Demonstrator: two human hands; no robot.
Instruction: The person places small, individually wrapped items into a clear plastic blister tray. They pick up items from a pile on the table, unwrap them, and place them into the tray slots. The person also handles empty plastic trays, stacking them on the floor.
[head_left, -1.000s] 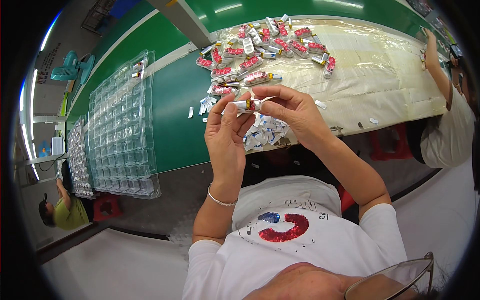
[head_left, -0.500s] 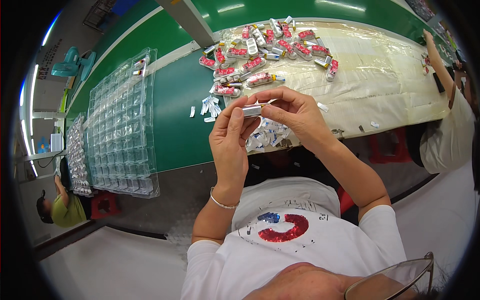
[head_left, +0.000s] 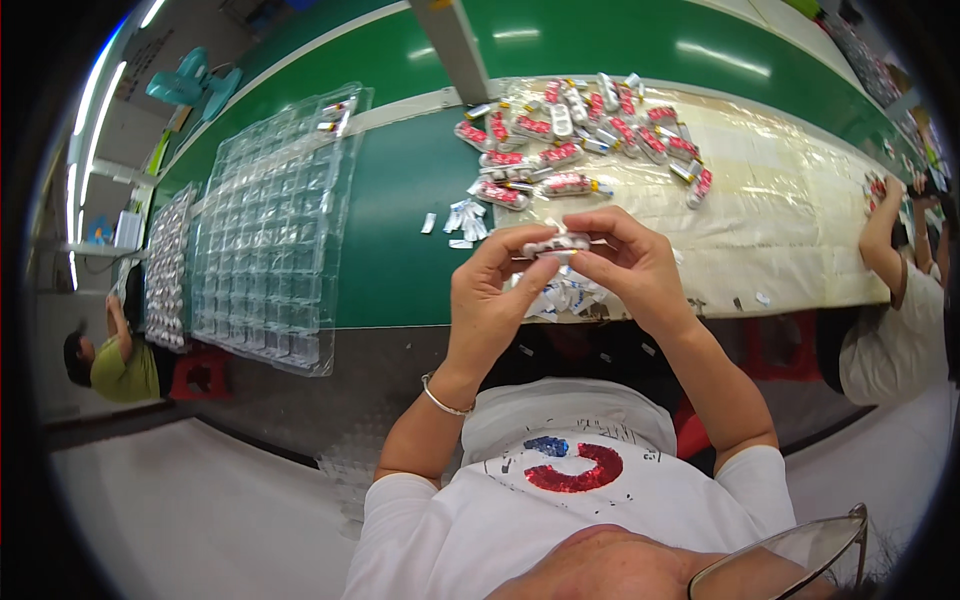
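Note:
Between the fingertips of my left hand (head_left: 490, 297) and my right hand (head_left: 637, 280), I hold a small white piece with dark red on it (head_left: 548, 244). A pale, shiny strip shows along its near side, by my thumbs. Both hands are closed, and the fingers cover much of the piece. Beyond them lies a pile of rounded white plastic pieces with red labels (head_left: 568, 184), mixed with small silver-and-gold cylinders (head_left: 687, 171). Under and beside my hands are loose white paper slips with blue marks (head_left: 570, 298), and more slips (head_left: 464, 216) lie left of my fingers.
A large clear compartment tray (head_left: 265, 235) lies left, with a few cylinders (head_left: 335, 115) in its far corner. Beside it stands a tray full of small pieces (head_left: 168, 270). A metal post (head_left: 452, 50) rises behind the pile. Co-workers sit left (head_left: 125, 360) and right (head_left: 890, 325).
A silver cylinder showed in my fingers before; now a white-and-red piece shows there. My thumbs have come together along its near side. The whole view has shifted slightly.

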